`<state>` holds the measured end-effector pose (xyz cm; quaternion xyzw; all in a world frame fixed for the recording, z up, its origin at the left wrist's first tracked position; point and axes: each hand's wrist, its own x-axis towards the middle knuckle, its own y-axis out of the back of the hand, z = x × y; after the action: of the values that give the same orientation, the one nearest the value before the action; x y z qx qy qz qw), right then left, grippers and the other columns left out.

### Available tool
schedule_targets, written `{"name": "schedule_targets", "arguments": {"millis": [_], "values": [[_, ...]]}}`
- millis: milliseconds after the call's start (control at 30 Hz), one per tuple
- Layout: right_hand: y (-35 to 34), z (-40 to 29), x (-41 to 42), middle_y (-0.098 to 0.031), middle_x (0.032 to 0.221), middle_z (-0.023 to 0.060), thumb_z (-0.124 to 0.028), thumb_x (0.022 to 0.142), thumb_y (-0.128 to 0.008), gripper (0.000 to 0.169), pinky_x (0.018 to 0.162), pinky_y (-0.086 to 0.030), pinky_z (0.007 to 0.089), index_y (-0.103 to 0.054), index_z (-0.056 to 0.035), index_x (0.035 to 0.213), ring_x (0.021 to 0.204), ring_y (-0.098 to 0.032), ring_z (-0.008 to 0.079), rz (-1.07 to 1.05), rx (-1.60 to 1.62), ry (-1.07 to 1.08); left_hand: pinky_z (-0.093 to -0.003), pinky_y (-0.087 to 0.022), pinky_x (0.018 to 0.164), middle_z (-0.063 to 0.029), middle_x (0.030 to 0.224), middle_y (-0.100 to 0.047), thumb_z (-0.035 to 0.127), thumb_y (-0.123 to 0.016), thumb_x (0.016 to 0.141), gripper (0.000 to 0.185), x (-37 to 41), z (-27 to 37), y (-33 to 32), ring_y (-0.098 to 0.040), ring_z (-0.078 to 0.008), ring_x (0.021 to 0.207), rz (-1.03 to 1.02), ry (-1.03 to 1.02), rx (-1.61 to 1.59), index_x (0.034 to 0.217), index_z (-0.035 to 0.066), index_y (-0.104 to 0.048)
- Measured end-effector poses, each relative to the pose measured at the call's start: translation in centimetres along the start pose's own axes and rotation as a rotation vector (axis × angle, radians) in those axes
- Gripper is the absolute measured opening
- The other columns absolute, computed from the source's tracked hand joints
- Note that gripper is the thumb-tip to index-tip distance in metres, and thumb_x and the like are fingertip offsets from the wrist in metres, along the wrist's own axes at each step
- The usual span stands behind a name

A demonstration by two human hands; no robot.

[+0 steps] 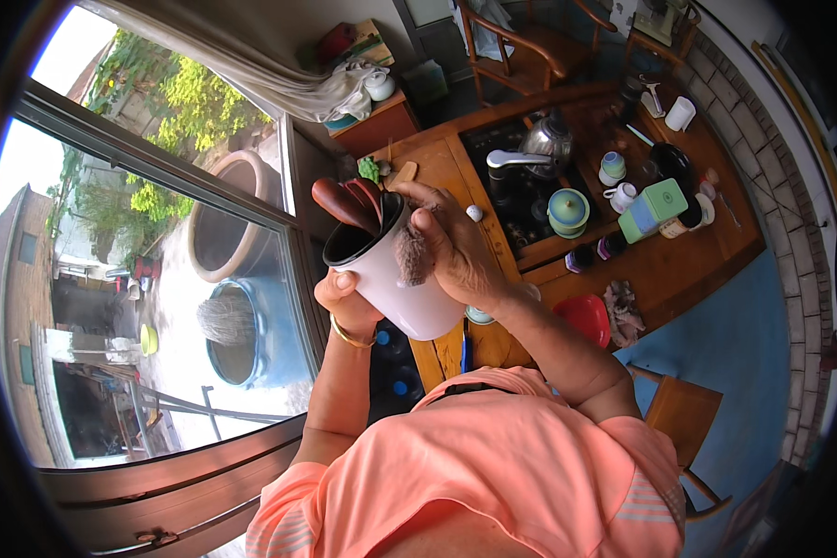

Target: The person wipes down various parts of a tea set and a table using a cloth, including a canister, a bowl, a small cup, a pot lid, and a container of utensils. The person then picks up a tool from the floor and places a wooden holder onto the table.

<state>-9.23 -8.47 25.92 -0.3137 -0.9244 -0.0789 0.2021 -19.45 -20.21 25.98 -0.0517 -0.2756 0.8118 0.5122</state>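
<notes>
Between my two hands, raised above the wooden tea table [485,240], is a white container with a black rim [418,300], tilted to the left. My left hand [351,301] grips its near left side, thumb near the rim. My right hand [453,254] presses a greyish-brown cloth [412,257] against its right side, near the rim. Dark red-brown utensils, perhaps wooden, [345,204] stick out of the container's mouth; their lower ends are hidden inside it.
A window [296,230] stands close on the left. On the table are a metal kettle [547,143], a lidded blue-green bowl [568,211], a green box [654,209], a red dish [584,317] and a crumpled cloth [623,312]. A wooden chair [683,418] stands at the lower right.
</notes>
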Motion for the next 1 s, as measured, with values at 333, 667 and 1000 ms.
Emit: {"name": "schedule_targets", "arguments": {"millis": [333,667,1000], "values": [[-2.0,1.8,-7.1,-0.055,0.119,0.0065,-0.042,0.086,-0.062,0.062,0.095,-0.043,0.0335,-0.042,-0.0058,0.133,0.112,-0.053,0.0173,-0.066,1.355,-0.505,-0.0376,-0.043,0.09,-0.0156,0.135,-0.043,0.069,-0.06,0.066,0.11,0.1,-0.7,1.3,-0.048,-0.0273,0.115,-0.021,-0.157,0.004,0.152,0.021,-0.01],[-1.0,0.3,-5.0,-0.043,0.124,0.0109,-0.017,0.062,-0.08,0.086,0.101,-0.035,0.0363,-0.033,-0.0043,0.134,0.117,-0.044,0.0229,0.275,0.359,0.05,-0.0426,-0.027,0.109,-0.0129,0.142,-0.038,0.081,-0.04,0.076,0.105,-1.4,0.9,-1.3,-0.035,-0.0252,0.132,0.2,-0.169,0.232,0.143,0.001,-0.027],[-0.8,-2.3,-4.8,-0.046,0.122,0.0217,-0.032,0.065,-0.083,0.086,0.095,-0.04,0.0425,-0.038,0.0047,0.128,0.11,-0.049,0.0349,0.223,-0.294,0.285,-0.0392,-0.041,0.101,-0.0101,0.132,-0.05,0.085,-0.049,0.062,0.113,-0.5,0.5,-2.4,-0.05,-0.0241,0.119,0.22,-0.137,0.026,0.137,0.001,-0.036]]}}
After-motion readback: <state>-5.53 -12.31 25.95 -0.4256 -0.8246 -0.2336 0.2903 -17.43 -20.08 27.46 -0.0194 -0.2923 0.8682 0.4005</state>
